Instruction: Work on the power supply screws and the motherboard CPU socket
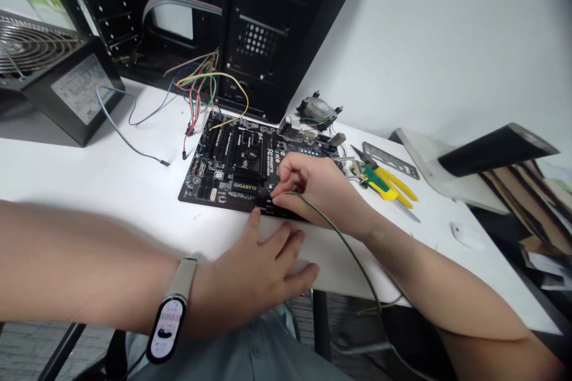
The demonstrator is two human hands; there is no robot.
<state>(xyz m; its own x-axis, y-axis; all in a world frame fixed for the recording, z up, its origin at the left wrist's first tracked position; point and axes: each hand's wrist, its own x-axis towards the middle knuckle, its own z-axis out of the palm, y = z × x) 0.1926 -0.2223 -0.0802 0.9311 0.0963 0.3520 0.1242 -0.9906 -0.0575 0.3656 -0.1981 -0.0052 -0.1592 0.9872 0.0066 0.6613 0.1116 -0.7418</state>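
Observation:
A dark Gigabyte motherboard (245, 158) lies flat on the white table. My right hand (313, 187) is over its front right part, thumb and forefinger pinched on the end of a thin green wire (346, 244). That wire runs back across my wrist and down past the table edge. Whatever sits at the wire's tip is too small to make out. My left hand (259, 262) rests at the table's front edge, fingers spread, with one fingertip at the board's front edge and nothing held.
Behind the board stands a black computer case (277, 30); a power supply (58, 83) is at left. Loose wires (205, 83) hang beside the case. A cooler (318, 110), yellow-green pliers (384, 181) and a white mouse (467, 235) lie to the right.

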